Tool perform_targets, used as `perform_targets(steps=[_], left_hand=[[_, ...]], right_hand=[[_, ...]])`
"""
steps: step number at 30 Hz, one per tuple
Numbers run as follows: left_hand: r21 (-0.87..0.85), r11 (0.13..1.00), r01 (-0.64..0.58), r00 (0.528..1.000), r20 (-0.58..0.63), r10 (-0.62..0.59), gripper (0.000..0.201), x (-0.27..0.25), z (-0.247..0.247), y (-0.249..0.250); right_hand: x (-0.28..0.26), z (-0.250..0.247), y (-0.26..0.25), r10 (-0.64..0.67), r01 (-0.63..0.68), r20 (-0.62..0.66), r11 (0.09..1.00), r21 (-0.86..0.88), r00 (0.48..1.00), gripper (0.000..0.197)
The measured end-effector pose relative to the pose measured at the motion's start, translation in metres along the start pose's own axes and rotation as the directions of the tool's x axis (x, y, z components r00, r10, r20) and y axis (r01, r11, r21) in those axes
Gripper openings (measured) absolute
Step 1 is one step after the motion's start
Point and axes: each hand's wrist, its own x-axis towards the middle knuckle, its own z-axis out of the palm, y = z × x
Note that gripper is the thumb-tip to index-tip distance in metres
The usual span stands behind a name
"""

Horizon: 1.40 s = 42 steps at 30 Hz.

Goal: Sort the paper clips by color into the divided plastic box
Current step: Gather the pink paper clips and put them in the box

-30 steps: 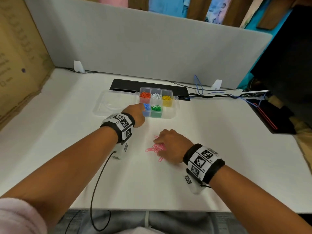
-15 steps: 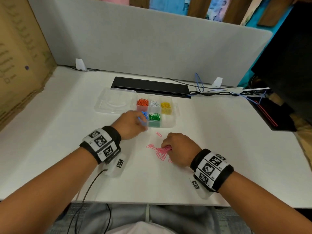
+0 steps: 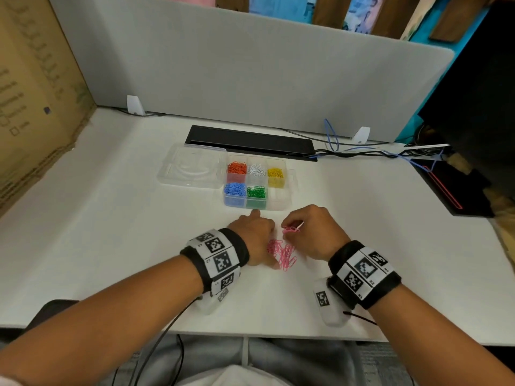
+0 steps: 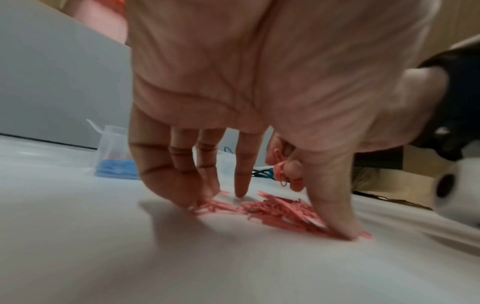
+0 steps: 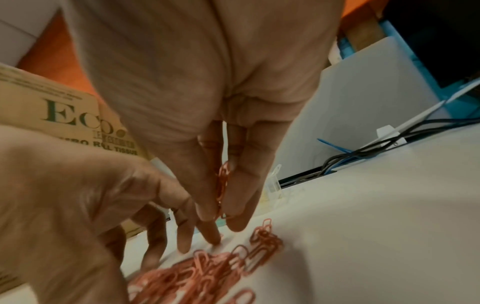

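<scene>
- Right hand [image 3: 313, 232] is pinching a few pink clips [image 3: 291, 229] between thumb and fingers, lifted just above the pink pile [image 3: 282, 253].
- Left hand [image 3: 255, 236] is spreading straight fingers, tips touching the pile's left edge.
- Divided box [image 3: 280, 203] is sitting just beyond the pile; its near-right compartment is lying bare.
- Open lid [image 3: 192, 169] is lying left of the box.
- White desk [image 3: 111, 218] is lying bare on both sides of the pile.

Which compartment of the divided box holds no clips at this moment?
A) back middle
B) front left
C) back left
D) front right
D: in the head view the divided box shows orange, white and yellow clips along the back, blue and green in front, and a bare front right compartment; the pink clips lie on the table.
</scene>
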Motion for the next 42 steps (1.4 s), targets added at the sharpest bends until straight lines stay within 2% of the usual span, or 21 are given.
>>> perform_targets(steps=[3, 7, 13, 16, 18, 22, 24, 28, 30, 34, 38, 40, 42], left_hand=[[-0.067, 0.997, -0.042, 0.999, -0.029, 0.040, 0.064, 0.001, 0.004, -0.001], [-0.158, 0.984, -0.083, 0.993, -0.092, 0.069, 0.034, 0.001, 0.007, -0.008], [-0.226, 0.969, -0.096, 0.990, -0.125, 0.069, 0.021, -0.002, 0.009, -0.009], [-0.217, 0.970, -0.107, 0.988, -0.133, 0.080, 0.018, -0.003, 0.011, -0.008], [-0.192, 0.976, -0.107, 0.987, -0.137, 0.081, 0.018, -0.005, 0.010, -0.009], [-0.077, 0.988, -0.134, 0.987, -0.102, 0.126, 0.027, -0.008, 0.004, -0.013], [-0.094, 0.984, -0.153, 0.986, -0.081, 0.145, 0.032, -0.007, 0.001, -0.011], [-0.057, 0.978, -0.199, 0.980, -0.034, 0.198, 0.054, 0.001, 0.003, 0.001], [-0.018, 0.975, -0.222, 0.974, -0.039, 0.222, 0.049, 0.004, 0.006, 0.006], [-0.075, 0.971, -0.226, 0.974, -0.050, 0.223, 0.031, 0.009, 0.007, 0.008], [-0.065, 0.977, -0.202, 0.979, -0.022, 0.201, 0.027, 0.008, 0.001, 0.010], [-0.013, 0.978, -0.207, 0.977, -0.054, 0.206, 0.030, 0.011, -0.001, 0.012], [-0.014, 0.981, -0.193, 0.977, -0.100, 0.191, 0.024, 0.016, -0.003, 0.014]], right_hand=[[0.010, -0.011, 0.001, 0.064, -0.062, -0.029, 0.994, 0.086, 0.998, 0.012], [0.042, -0.032, -0.009, 0.142, -0.111, -0.092, 0.952, 0.285, 0.986, 0.012], [0.104, -0.028, -0.024, 0.183, -0.164, -0.156, 0.979, 0.124, 0.971, 0.007], [0.116, -0.021, -0.028, 0.220, -0.225, -0.150, 0.974, -0.016, 0.964, 0.009], [0.116, -0.022, -0.030, 0.235, -0.240, -0.156, 0.971, -0.016, 0.959, 0.013], [0.099, -0.034, -0.018, 0.226, -0.161, -0.223, 0.948, 0.276, 0.948, 0.019], [0.077, -0.038, -0.010, 0.243, -0.122, -0.257, 0.905, 0.408, 0.935, 0.016], [0.020, -0.022, 0.010, 0.274, -0.156, -0.140, 0.824, 0.545, 0.952, 0.019], [-0.001, -0.009, 0.022, 0.275, -0.185, -0.072, 0.796, 0.577, 0.959, 0.020], [-0.023, 0.010, 0.042, 0.300, -0.240, 0.023, 0.712, 0.660, 0.954, 0.018], [-0.024, 0.016, 0.050, 0.330, -0.280, 0.079, 0.625, 0.729, 0.941, 0.019], [-0.021, 0.018, 0.052, 0.338, -0.282, 0.087, 0.586, 0.760, 0.937, 0.019], [-0.020, 0.019, 0.053, 0.337, -0.287, 0.103, 0.560, 0.778, 0.936, 0.019]])
